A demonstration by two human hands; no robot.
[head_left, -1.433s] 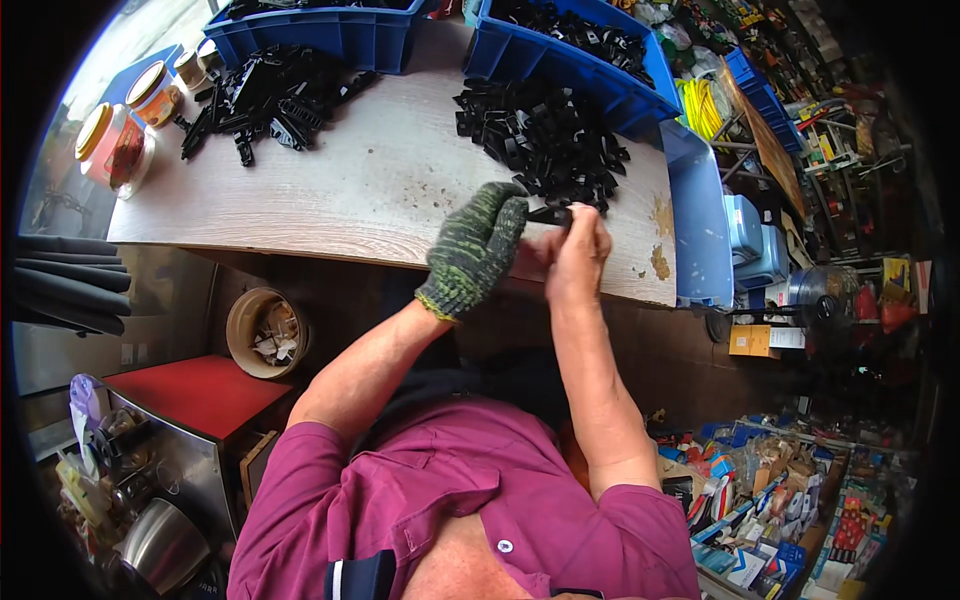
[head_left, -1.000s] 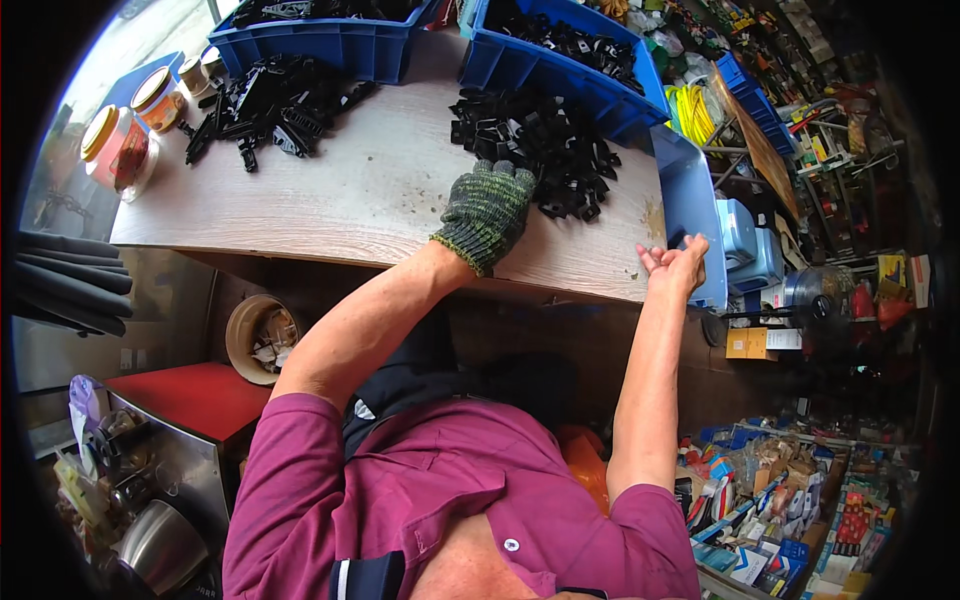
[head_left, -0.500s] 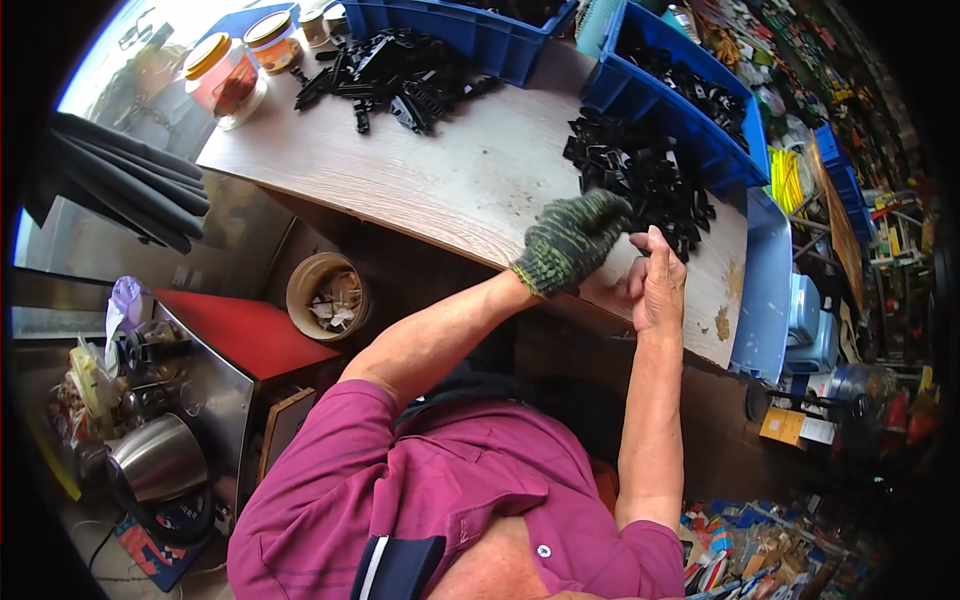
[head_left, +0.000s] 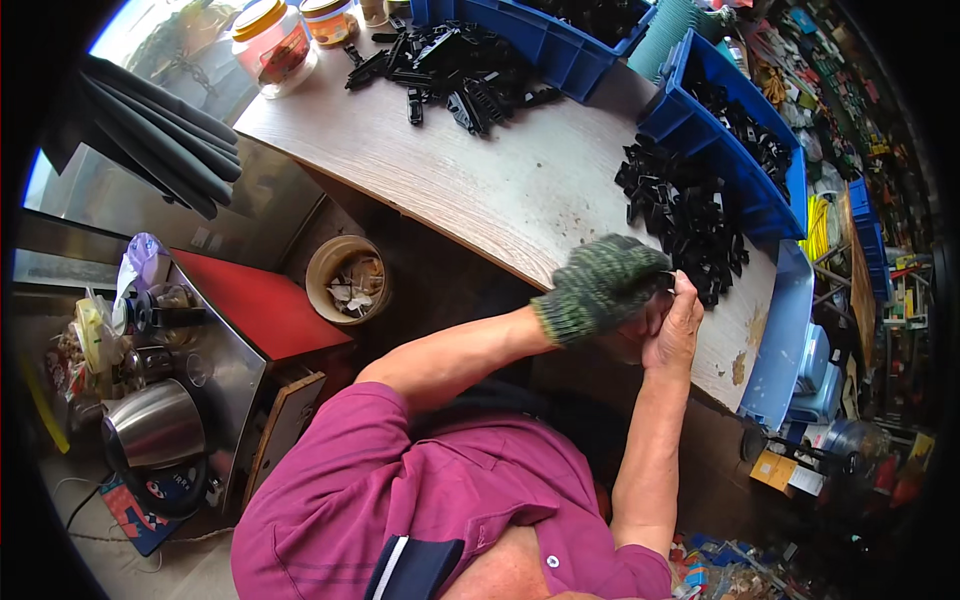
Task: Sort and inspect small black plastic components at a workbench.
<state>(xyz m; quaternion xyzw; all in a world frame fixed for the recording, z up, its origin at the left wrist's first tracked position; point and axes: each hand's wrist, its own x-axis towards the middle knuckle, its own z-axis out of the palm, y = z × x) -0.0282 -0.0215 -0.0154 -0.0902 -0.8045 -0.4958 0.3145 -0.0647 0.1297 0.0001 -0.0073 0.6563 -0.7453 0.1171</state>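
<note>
My left hand (head_left: 608, 284), in a green and black knit glove, is closed and meets my bare right hand (head_left: 672, 325) over the table's front edge. The right hand's fingers are bent, with thumb and fingertips pressed together against the glove. A dark bit shows between the fingertips, too small to name; the gloved fingers hide the rest. Just beyond both hands lies a heap of small black plastic parts (head_left: 690, 215) on the pale wooden table (head_left: 510, 180).
Another heap of black parts (head_left: 460, 75) lies at the back left, near lidded jars (head_left: 272, 50). Blue crates (head_left: 725, 150) of black parts line the far side. A bucket of scraps (head_left: 348, 280) stands below the table, beside a red-topped cabinet (head_left: 255, 300) with a steel kettle (head_left: 158, 435).
My left hand has drawn back from the heap of black parts and come together with my right hand, whose raised fingers have bent inward. The whole view has shifted slightly.
</note>
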